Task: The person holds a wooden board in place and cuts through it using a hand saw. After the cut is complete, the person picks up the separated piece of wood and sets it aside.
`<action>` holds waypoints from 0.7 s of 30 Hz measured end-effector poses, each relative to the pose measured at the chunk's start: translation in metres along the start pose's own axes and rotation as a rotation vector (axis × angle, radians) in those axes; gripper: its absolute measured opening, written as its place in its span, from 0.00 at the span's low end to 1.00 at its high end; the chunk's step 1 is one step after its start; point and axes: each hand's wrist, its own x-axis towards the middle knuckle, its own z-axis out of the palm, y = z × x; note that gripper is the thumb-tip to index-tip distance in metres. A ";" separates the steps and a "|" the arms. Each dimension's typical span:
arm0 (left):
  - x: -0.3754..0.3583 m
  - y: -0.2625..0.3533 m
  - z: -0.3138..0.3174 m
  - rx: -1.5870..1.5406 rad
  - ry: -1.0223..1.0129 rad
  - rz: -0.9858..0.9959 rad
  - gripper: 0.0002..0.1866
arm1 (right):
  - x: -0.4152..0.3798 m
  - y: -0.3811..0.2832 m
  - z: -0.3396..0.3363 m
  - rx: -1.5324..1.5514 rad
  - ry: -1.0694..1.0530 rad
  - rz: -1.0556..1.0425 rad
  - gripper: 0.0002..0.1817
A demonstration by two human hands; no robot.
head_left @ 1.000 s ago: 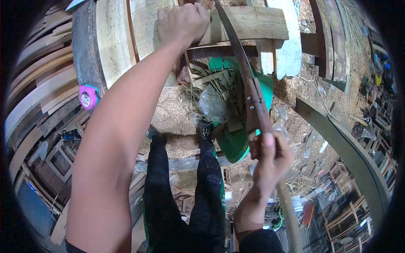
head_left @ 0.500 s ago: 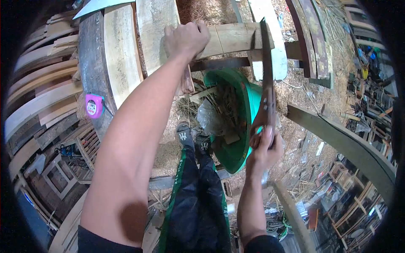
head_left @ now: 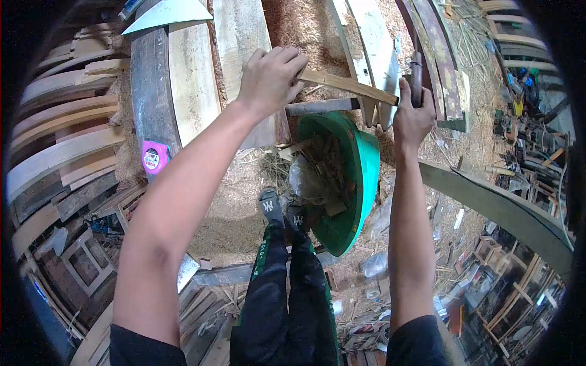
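Note:
My left hand [head_left: 271, 79] is closed around one end of a short wooden board [head_left: 351, 85]. That board is turned so its narrow edge faces up, and its other end reaches right to my right hand [head_left: 415, 116]. Gripped in my right hand is a handsaw [head_left: 417, 76], pointing away from me beyond the board's end; its blade is seen nearly edge-on. My right thumb is stretched up beside the board's end. Under the left hand lie pale long planks [head_left: 241, 52].
A green tub [head_left: 363, 183] with wood scraps and a plastic bag stands below the planks. A pink tape measure [head_left: 155, 157] rests on a dark plank at left. Dark red boards [head_left: 433, 61] lie at right. Sawdust covers the floor around my feet.
The right hand and saw have moved up and away from me, to the board's end. The board has tipped from flat onto its edge in my left hand.

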 end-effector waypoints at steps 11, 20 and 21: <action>-0.036 -0.002 0.022 -0.087 0.116 -0.044 0.18 | -0.012 0.046 0.033 0.178 -0.110 0.009 0.19; -0.037 -0.006 0.023 -0.085 0.086 -0.042 0.16 | -0.013 0.039 0.030 0.144 -0.139 0.060 0.17; -0.037 -0.006 0.023 -0.079 0.088 -0.039 0.16 | -0.013 0.038 0.030 0.145 -0.139 0.061 0.17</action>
